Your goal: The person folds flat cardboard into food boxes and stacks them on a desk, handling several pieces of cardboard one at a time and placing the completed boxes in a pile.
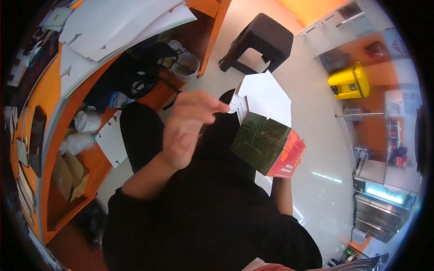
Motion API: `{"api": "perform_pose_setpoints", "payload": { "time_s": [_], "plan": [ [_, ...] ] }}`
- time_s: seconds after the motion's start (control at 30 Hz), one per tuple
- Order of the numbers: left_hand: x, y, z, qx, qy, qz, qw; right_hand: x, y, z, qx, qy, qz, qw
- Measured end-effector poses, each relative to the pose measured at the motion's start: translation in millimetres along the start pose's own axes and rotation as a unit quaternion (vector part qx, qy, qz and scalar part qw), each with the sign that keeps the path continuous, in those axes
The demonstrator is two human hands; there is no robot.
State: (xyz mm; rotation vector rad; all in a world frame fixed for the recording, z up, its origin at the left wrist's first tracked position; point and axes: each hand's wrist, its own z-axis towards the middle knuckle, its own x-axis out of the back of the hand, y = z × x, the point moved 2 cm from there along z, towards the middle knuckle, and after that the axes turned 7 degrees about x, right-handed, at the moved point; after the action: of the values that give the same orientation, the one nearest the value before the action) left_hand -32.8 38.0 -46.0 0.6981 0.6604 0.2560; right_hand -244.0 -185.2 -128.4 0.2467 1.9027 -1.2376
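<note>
A paper carton (261,144), dark green on one side and red on another, is held out over my lap, with its white inner flaps (266,95) standing up at the far end. My right hand (302,144) grips it at the red side, mostly hidden behind the carton. To the left of the flaps, my left hand (190,125) is raised with fingers bent; a fingertip reaches the edge of a small white flap, and whether it touches cannot be told. Nothing is seen held in that hand.
Flat white card sheets (112,30) lie on the orange counter at upper left. Below are shelves with a cardboard box (70,176) and a plastic tub (186,66). A black stool (268,37) stands ahead; a yellow bin (349,83) is at right.
</note>
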Motion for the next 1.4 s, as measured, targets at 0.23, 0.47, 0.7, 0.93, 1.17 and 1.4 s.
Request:
{"api": "perform_pose_setpoints", "payload": {
  "time_s": [0.23, 0.47, 0.7, 0.93, 1.17, 1.4],
  "plan": [
    [-24.5, -0.4, 2.4, 0.125, -0.159, 0.287, 0.936, 14.8, 9.1, 19.4, -0.061, 0.026, -0.111, 0.992],
    [-5.0, -62.9, -55.4, 0.132, -0.120, 0.332, 0.926, -30.3, 43.1, -8.6, -0.138, 0.001, -0.065, 0.988],
    [-51.8, 21.0, -3.7, 0.098, -0.206, 0.390, 0.892, -93.7, -28.6, -9.3, 0.352, -0.204, -0.397, 0.823],
    [-30.9, 76.9, 9.3, 0.105, -0.135, 0.268, 0.948, -161.9, -59.4, -13.0, 0.621, -0.375, -0.297, 0.622],
    [23.6, 153.1, -6.3, 0.031, 0.040, 0.389, 0.920, -214.6, -28.5, -3.3, 0.578, -0.424, -0.190, 0.670],
    [76.1, 237.2, -63.8, -0.110, 0.349, 0.514, 0.776, -176.1, 15.5, -1.2, 0.228, -0.381, -0.147, 0.884]
  ]
}}
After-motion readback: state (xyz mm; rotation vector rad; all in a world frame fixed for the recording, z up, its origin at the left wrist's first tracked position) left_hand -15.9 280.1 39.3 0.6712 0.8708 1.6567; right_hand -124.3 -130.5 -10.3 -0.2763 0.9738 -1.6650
